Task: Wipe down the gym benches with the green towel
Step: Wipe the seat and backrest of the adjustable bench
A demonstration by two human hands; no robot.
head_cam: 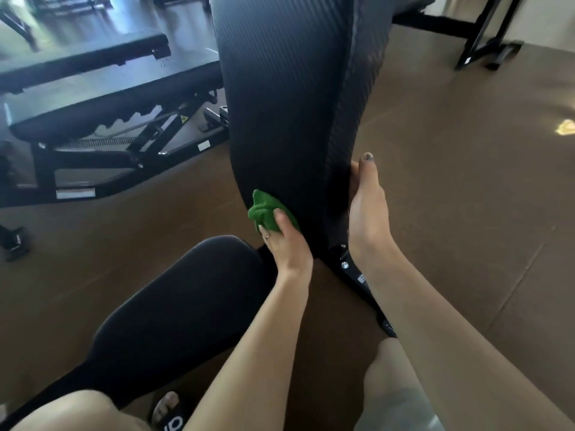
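A black padded backrest [289,98] of a gym bench stands nearly upright in the middle of the view, with its black seat pad [174,309] below it. My left hand [284,241] presses a bunched green towel [264,211] against the lower left edge of the backrest. My right hand [368,209] grips the backrest's right side edge, thumb up along the padding. Both forearms reach in from the bottom of the view.
Two more black adjustable benches [102,98] stand at the left, close to the backrest. A black steel frame [479,29] stands at the back right. Brown rubber floor [466,181] spreads to the right. My knees and a sandalled foot [168,412] show at the bottom.
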